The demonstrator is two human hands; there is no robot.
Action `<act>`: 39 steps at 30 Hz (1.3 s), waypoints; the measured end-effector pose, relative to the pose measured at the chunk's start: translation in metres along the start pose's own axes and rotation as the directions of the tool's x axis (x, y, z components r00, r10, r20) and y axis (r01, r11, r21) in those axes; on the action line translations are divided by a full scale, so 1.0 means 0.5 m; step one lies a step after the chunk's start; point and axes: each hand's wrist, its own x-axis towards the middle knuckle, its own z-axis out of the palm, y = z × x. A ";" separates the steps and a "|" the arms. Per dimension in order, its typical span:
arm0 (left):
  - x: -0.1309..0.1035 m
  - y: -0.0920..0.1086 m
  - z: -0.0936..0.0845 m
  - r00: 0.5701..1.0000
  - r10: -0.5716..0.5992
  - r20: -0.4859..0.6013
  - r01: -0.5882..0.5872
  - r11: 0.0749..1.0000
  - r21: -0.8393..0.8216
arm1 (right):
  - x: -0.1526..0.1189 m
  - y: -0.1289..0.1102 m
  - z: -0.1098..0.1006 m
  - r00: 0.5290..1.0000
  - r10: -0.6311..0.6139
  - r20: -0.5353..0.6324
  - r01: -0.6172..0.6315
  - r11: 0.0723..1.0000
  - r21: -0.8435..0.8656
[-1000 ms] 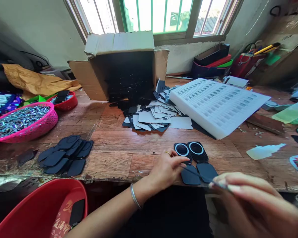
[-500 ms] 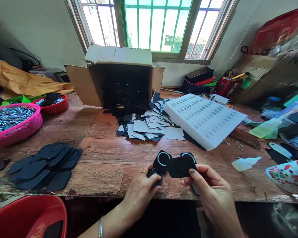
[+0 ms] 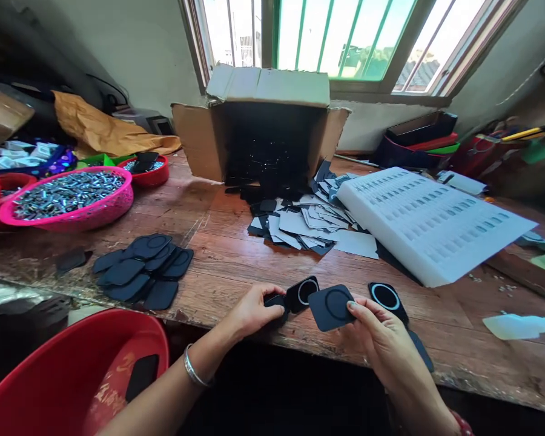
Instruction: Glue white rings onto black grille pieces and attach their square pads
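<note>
1. Left hand point(image 3: 257, 310): clamped on the lower panel of a hinged black case point(image 3: 302, 293) at the counter's point(image 3: 222, 266) front edge.
2. Right hand point(image 3: 386, 333): pinching a dark square pad point(image 3: 331, 307) with a ring outline, above the counter, left of the other hinged case point(image 3: 387, 298).

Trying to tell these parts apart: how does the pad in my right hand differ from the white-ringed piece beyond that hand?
The square pad in your right hand has a dark ring; the white-ringed piece has a white one. The pad is held up, while the piece lies on the table. Both are dark, with rounded corners.
</note>
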 end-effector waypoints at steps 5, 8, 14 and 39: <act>-0.034 0.016 0.001 0.986 -0.145 0.083 0.164 0.931 -0.326 | -0.004 0.021 0.029 0.998 0.060 -0.002 -0.060 0.998 -0.026; -0.046 0.016 0.005 0.975 -0.194 0.105 0.220 0.903 -0.370 | 0.007 0.028 0.028 0.993 0.109 0.039 -0.106 0.993 -0.056; -0.052 0.009 0.009 0.964 -0.213 0.160 0.256 0.907 -0.335 | 0.008 0.033 0.035 0.982 0.165 0.097 -0.160 0.985 -0.059; -0.058 0.019 0.019 0.953 -0.244 0.180 0.281 0.933 -0.223 | 0.006 0.061 0.021 0.982 0.170 0.086 -0.148 0.965 -0.215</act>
